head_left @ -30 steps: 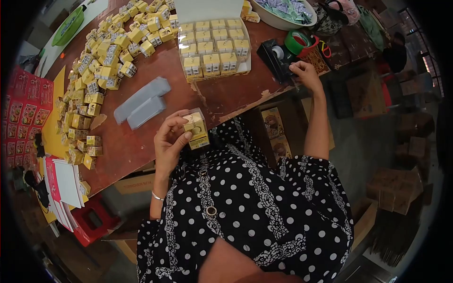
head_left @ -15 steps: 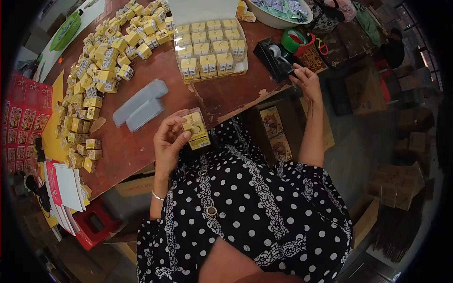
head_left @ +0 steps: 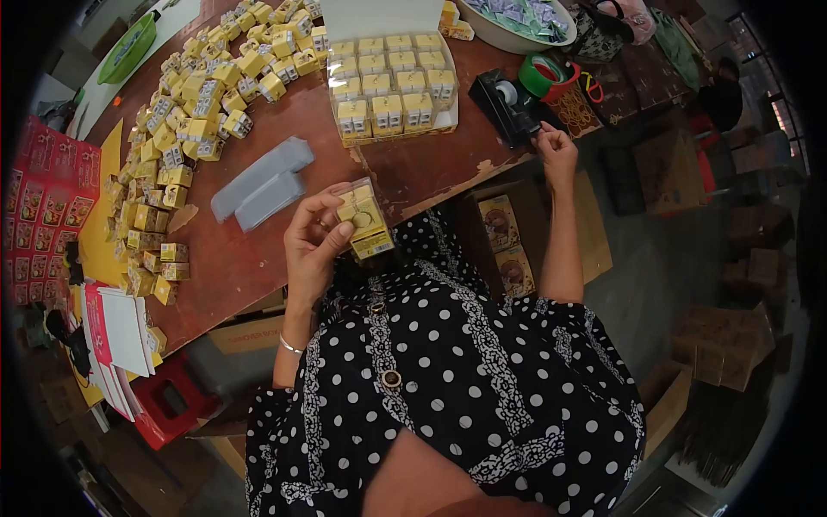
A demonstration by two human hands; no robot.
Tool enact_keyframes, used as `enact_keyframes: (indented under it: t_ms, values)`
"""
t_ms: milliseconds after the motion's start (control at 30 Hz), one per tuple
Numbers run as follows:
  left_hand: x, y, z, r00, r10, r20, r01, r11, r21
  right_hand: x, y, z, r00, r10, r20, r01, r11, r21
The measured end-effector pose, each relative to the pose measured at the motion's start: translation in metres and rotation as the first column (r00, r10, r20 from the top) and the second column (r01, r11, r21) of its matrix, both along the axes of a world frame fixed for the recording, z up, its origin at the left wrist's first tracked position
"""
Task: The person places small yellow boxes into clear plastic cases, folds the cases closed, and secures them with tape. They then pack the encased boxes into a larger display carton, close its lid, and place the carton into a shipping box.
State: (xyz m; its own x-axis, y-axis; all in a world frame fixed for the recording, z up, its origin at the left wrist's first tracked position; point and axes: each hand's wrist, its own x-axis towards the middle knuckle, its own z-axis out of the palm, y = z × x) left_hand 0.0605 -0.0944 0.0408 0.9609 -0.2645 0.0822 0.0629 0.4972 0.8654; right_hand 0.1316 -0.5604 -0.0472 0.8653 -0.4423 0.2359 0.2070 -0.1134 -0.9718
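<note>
My left hand (head_left: 314, 241) holds a small clear plastic pack of yellow boxes (head_left: 364, 221) above the near edge of the brown table (head_left: 405, 172). My right hand (head_left: 556, 146) is stretched out to the right, fingers pinched together right beside the black tape dispenser (head_left: 508, 105). I cannot see whether a strip of tape is between the fingers. A clear tray of packed yellow boxes (head_left: 389, 86) stands on the table beyond my left hand.
A long heap of loose yellow boxes (head_left: 185, 129) runs down the table's left side. Two grey flat packs (head_left: 258, 185) lie mid-table. A green tape roll (head_left: 543, 76), a white bowl (head_left: 508, 26), red printed sheets (head_left: 43, 207) and cardboard boxes on the floor (head_left: 724, 345) surround the spot.
My right hand has drawn back slightly from the tape dispenser toward me. My left hand has tilted the clear pack and lifted it a little.
</note>
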Motion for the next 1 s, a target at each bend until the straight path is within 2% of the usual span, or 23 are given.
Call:
enact_keyframes:
  t_ms: [33, 100, 133, 233, 300, 367, 433, 467, 533, 633, 733, 1000]
  values:
    - [0.002, -0.001, 0.000, 1.000, 0.014, 0.000, -0.014, 1.000, 0.000, 0.001, 0.003, 0.003, 0.999, -0.033, 0.028, 0.032, 0.999, 0.021]
    - [0.002, -0.001, -0.001, 0.994, 0.074, 0.078, -0.077, 0.997, 0.027, 0.000, 0.002, 0.024, 0.992, -0.111, 0.057, 0.120, 0.974, -0.194]
    - [0.002, 0.001, -0.002, 0.988, 0.098, 0.122, -0.104, 0.993, 0.050, -0.003, 0.022, 0.047, 0.982, -0.156, 0.109, 0.173, 0.970, -0.169]
    - [0.003, -0.001, 0.005, 0.972, 0.164, 0.167, -0.184, 0.977, 0.111, -0.020, 0.084, 0.104, 0.997, -0.042, 0.061, 0.044, 0.999, -0.031]
    - [0.007, -0.007, 0.004, 0.941, 0.186, 0.281, -0.228, 0.966, 0.124, -0.035, 0.142, 0.127, 0.927, 0.328, 0.180, -0.351, 0.930, 0.108]
    - [0.007, -0.012, 0.004, 0.928, 0.215, 0.303, -0.264, 0.955, 0.133, -0.050, 0.197, 0.136, 0.860, 0.474, 0.186, -0.507, 0.834, 0.218]
    - [0.006, -0.012, 0.006, 0.859, 0.238, 0.453, -0.396, 0.870, 0.295, -0.062, 0.236, 0.135, 0.814, 0.566, 0.129, -0.578, 0.769, 0.273]
    - [0.006, -0.012, 0.007, 0.859, 0.239, 0.452, -0.398, 0.868, 0.298, -0.063, 0.248, 0.133, 0.813, 0.568, 0.129, -0.580, 0.767, 0.276]
    - [0.003, -0.011, 0.011, 0.805, 0.236, 0.544, -0.493, 0.775, 0.394, -0.063, 0.266, 0.129, 0.775, 0.625, 0.093, -0.624, 0.735, 0.264]
    - [0.002, -0.011, 0.018, 0.747, 0.219, 0.627, -0.561, 0.714, 0.419, -0.062, 0.275, 0.122, 0.776, 0.626, 0.075, -0.623, 0.743, 0.243]
    - [0.002, -0.013, 0.019, 0.715, 0.223, 0.662, -0.591, 0.698, 0.404, -0.063, 0.280, 0.121, 0.787, 0.615, 0.046, -0.610, 0.767, 0.199]
    - [0.001, -0.017, 0.015, 0.734, 0.205, 0.648, -0.566, 0.711, 0.417, -0.062, 0.282, 0.116, 0.838, 0.545, 0.017, -0.545, 0.836, 0.066]
